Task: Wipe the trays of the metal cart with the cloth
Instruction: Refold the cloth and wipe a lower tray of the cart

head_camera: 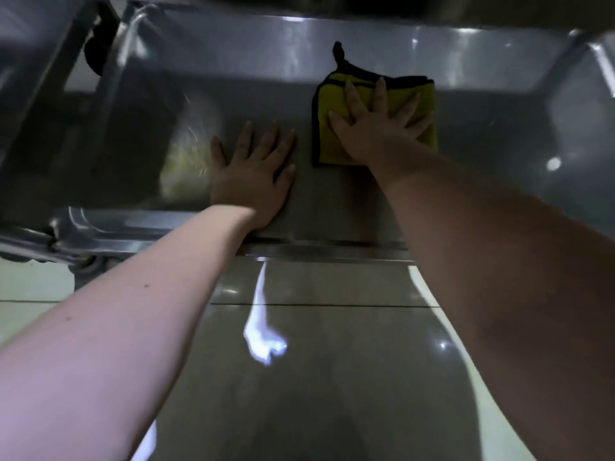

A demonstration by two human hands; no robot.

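Cloth (pixel 397 94) lies folded on the tray (pixel 332 207) near its far edge under the flat, spread right hand (pixel 376 128), the left hand (pixel 253 174) resting open on bare metal beside; probably best to press evenly and overlap strokes to the corners.

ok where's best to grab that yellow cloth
Probably the black loop at the far left corner of the folded yellow cloth with black edging, pinched from above: it sticks out clear, while the rest lies flat on the metal tray under the spread right hand.
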